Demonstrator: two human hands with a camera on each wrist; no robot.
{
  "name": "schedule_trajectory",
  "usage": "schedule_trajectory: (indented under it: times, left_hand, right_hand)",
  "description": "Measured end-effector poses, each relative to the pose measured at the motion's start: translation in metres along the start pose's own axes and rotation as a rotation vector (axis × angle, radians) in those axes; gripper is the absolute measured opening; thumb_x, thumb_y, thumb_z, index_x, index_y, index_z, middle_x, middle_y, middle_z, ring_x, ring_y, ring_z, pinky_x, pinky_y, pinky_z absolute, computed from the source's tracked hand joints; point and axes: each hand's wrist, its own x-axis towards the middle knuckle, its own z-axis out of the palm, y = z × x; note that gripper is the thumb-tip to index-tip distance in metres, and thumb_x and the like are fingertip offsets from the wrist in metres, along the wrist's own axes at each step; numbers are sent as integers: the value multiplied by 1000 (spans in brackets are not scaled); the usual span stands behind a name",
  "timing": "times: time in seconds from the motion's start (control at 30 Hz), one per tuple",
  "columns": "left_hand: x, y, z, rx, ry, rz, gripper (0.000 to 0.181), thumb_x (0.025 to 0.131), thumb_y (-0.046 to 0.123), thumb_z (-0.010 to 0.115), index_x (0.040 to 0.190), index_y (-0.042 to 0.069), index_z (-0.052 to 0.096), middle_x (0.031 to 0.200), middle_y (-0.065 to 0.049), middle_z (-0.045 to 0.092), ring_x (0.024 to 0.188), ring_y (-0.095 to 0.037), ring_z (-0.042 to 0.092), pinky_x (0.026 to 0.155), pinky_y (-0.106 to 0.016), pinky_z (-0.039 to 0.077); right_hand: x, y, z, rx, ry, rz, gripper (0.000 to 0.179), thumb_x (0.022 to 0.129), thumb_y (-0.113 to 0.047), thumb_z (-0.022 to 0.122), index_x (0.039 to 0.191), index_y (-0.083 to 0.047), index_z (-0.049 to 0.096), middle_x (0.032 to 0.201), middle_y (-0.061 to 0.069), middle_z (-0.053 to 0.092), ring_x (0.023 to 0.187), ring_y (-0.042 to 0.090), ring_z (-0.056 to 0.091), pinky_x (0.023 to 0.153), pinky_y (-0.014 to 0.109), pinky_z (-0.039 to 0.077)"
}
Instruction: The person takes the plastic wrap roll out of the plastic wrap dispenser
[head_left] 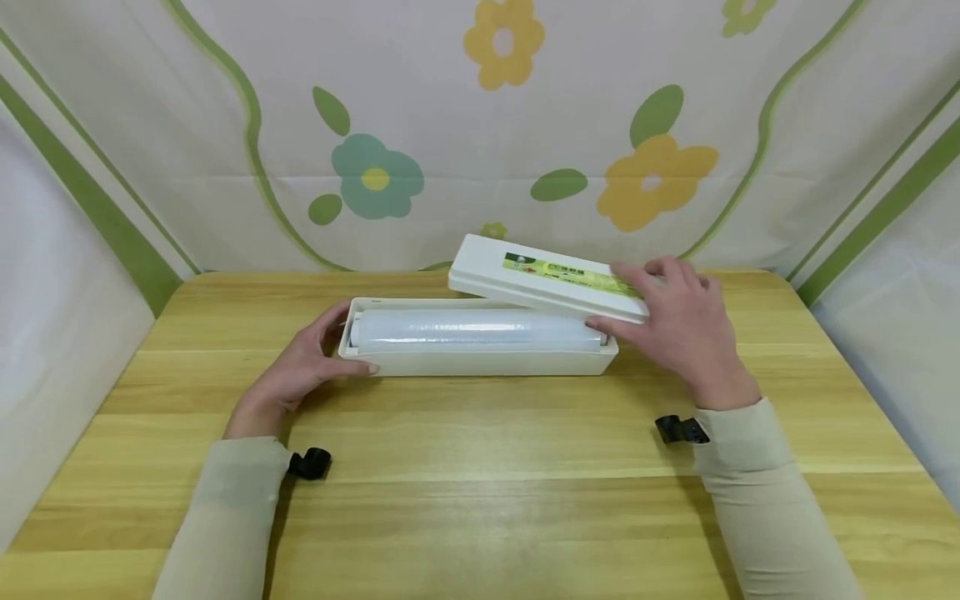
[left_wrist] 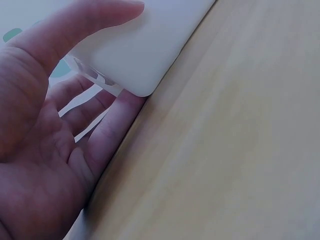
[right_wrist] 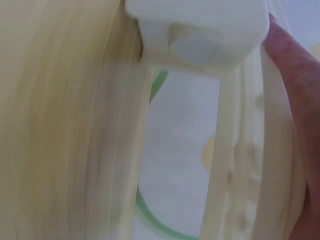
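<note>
A long white box (head_left: 480, 364) rests on the wood-grained table (head_left: 480, 500).

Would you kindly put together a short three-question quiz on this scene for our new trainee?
1. Short answer: Which hand holds the lid with the green label?

2. True or false: The lid fully covers the box.

3. Multiple choice: In the head view, where is the left hand?
A) At the right end of the box
B) At the left end of the box
C) On top of the lid

Key:
1. The right hand.
2. False: the lid is askew, and the clear roll shows inside the box.
3. B.
</note>
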Motion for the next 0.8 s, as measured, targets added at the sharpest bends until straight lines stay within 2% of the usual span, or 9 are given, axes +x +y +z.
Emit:
schedule_trajectory:
  times: [0.4, 0.6, 0.8]
  left_hand:
    - [0, 2, -1, -10, 0, -12, 102, 84, 12, 92, 167, 28, 36, 162, -3, 42, 144, -28, 41, 111, -30, 42]
    - [0, 3, -1, -12, -3, -8, 101, 84, 11, 92, 167, 29, 37, 160, -3, 42, 140, -27, 42, 106, -25, 45]
    - [-1, 4, -2, -7, -10, -1, 100, 85, 11, 91, 167, 30, 37, 158, -3, 43, 138, -27, 43, 104, -25, 46]
  right_hand:
    - [-15, 41, -5, 33, -29, 110, 78, 83, -65, 85, 147, -27, 63, 130, 23, 60, 118, 46, 57, 96, 71, 36]
    - [-24, 67, -1, 84, -73, 188, 79, 85, -66, 83, 149, -27, 61, 134, 27, 58, 121, 47, 53, 94, 70, 33]
    - [-30, 81, 0, 113, -98, 242, 80, 85, -66, 82, 151, -26, 60, 136, 28, 56, 121, 46, 51, 92, 69, 33]
